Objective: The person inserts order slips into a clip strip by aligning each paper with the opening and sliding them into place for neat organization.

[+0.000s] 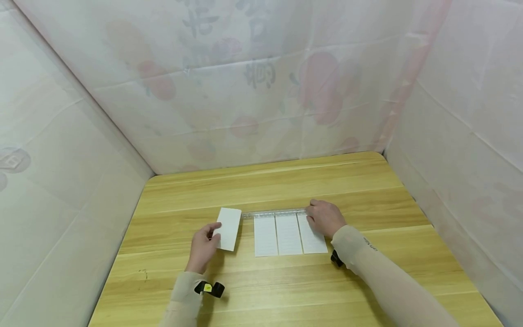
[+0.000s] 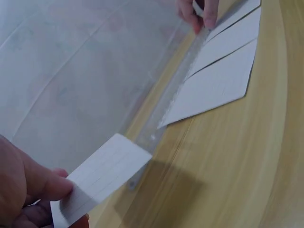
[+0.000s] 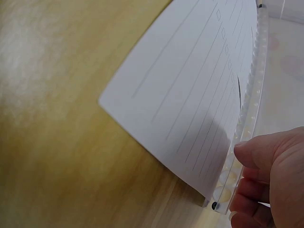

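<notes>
My left hand (image 1: 203, 247) pinches a white card (image 1: 229, 229) by its left side, thumb on top, raised over the table with a shadow below it. Faint ruled lines show on that card (image 2: 102, 178) in the left wrist view. Three white lined cards, a left one (image 1: 265, 236), a middle one (image 1: 288, 234) and a right one (image 1: 312, 236), lie side by side with narrow gaps. Along their top edges runs a clear plastic ruler (image 1: 261, 213). My right hand (image 1: 325, 218) grips the ruler's right end, thumb on its face and fingers curled at its far edge.
Everything lies on a wood-grain table (image 1: 269, 290). Pale printed sheets hang as a back wall (image 1: 245, 104), a left wall (image 1: 61, 204) and a right wall (image 1: 461, 136) around it. A black wrist camera (image 1: 212, 289) sits on the left sleeve.
</notes>
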Demonstrator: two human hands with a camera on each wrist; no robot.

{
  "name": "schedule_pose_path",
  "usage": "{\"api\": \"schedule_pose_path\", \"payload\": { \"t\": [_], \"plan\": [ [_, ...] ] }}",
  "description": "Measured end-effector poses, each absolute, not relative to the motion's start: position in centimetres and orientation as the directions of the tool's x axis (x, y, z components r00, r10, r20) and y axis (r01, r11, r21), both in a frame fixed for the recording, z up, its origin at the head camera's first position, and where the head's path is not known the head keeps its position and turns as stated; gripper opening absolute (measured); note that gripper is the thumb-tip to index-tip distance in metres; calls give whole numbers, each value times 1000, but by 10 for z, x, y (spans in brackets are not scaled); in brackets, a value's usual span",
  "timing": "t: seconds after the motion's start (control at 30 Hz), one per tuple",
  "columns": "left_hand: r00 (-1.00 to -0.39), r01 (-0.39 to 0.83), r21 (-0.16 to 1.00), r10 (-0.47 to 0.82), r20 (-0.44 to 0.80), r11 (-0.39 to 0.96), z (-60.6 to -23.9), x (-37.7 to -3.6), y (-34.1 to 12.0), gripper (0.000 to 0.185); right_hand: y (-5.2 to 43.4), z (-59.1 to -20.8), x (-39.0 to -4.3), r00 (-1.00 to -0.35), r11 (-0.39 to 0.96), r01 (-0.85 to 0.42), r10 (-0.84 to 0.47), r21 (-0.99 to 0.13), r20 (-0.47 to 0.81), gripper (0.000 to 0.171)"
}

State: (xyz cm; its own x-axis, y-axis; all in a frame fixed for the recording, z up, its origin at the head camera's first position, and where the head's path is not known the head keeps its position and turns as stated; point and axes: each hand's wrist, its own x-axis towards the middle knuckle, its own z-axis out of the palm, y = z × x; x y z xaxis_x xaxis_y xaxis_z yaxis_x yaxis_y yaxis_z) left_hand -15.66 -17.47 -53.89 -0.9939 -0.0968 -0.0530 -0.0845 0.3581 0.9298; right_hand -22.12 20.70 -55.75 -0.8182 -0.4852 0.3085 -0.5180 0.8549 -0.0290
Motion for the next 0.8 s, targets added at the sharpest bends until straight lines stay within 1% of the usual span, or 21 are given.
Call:
{"api": "schedule_pose_path", "payload": {
  "t": [0.23, 0.47, 0.7, 0.8],
  "plan": [
    [-996, -94, 930, -25, -91, 356, -544, -153, -160, 26, 208, -558, -222, -824, 858, -514, -486, -21, 290, 7],
    [-993, -97, 942, 27, -111, 320, -550, -149, -155, 30, 208, -558, -221, -825, 857, -515, -487, -25, 287, 6],
    [-987, -143, 939, 28, -160, 314, -557, -146, -153, 32, 208, -559, -221, -822, 855, -518, -489, -26, 293, 5],
    [-987, -139, 933, 27, -156, 331, -560, -145, -153, 32, 208, -559, -221, -822, 856, -517, -488, -23, 294, 5]
  ]
}}
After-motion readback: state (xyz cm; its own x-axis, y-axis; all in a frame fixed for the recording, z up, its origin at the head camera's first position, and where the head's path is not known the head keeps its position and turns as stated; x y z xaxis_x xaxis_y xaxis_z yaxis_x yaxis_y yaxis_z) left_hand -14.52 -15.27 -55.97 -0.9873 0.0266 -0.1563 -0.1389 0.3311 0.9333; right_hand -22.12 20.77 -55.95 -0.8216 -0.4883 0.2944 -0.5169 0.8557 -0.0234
